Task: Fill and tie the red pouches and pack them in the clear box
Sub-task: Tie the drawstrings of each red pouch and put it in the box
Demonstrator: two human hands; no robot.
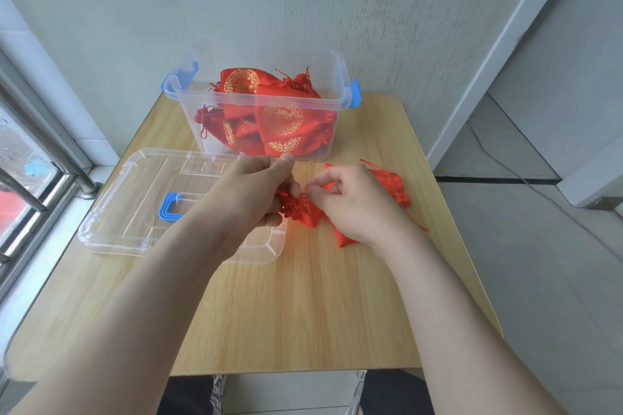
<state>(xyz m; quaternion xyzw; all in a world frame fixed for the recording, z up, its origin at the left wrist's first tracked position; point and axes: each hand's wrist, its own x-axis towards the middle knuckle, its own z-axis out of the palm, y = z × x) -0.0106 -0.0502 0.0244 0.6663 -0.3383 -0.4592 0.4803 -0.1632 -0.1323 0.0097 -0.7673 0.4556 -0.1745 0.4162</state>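
A red pouch (303,210) with a gathered neck lies at the middle of the wooden table (303,313). My left hand (249,192) grips its gathered neck and cord from the left. My right hand (354,202) rests over the pouch's right part and pinches near the neck with thumb and forefinger. A second red pouch (392,184) lies behind my right hand, partly hidden. The clear box (333,101) with blue latches stands at the back of the table and holds several red pouches with gold circles (283,121).
The clear lid (135,205) with a blue handle (170,209) lies flat on the table's left part, under my left forearm. A window with a metal rail is at the left. A wall stands close behind the box. The floor drops off to the right.
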